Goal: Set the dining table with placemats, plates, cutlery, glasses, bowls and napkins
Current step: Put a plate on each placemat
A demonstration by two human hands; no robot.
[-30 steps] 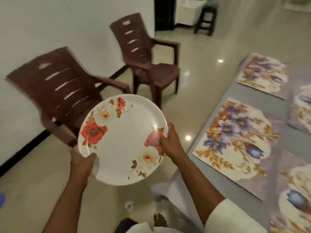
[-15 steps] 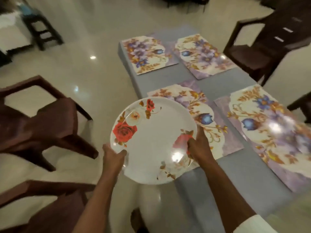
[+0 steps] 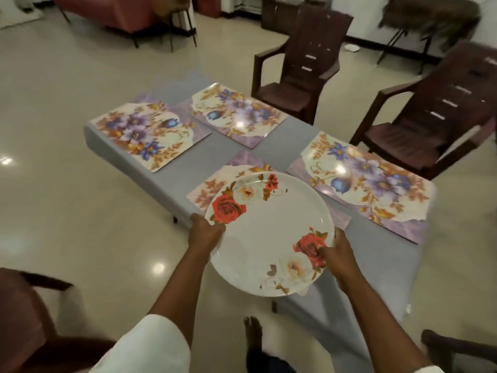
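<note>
Count, left to right. One brown chair [image 3: 24, 313] at the lower left, cut off by the frame edge and blurred. One low table [image 3: 376, 267] under a grey cloth, carrying four floral placemats: the far left placemat [image 3: 149, 134], the far right placemat [image 3: 238, 114], the near left placemat [image 3: 212, 188] and the near right placemat [image 3: 368, 184]. The near left placemat is mostly hidden beneath the plate; only its far and left portions and a sliver at its right corner show.

One plate [image 3: 269, 232], white with red and cream roses, is held over the near left placemat and the near table edge. Contact with the placemat cannot be determined.

Two hands. The left hand [image 3: 205, 232] grips the plate's left rim, thumb on top, fingers hidden under it. The right hand [image 3: 337, 255] grips the right rim, thumb pressed on the red rose, fingers likewise hidden.

One bare foot [image 3: 252, 332] shows on the floor below the plate.

Two brown slatted chairs stand beyond the table: the middle chair [image 3: 298, 74] and the right chair [image 3: 435, 122]. One further chair arm [image 3: 457, 348] enters at the lower right, cut off. Furniture along the back wall is too blurred to identify.
</note>
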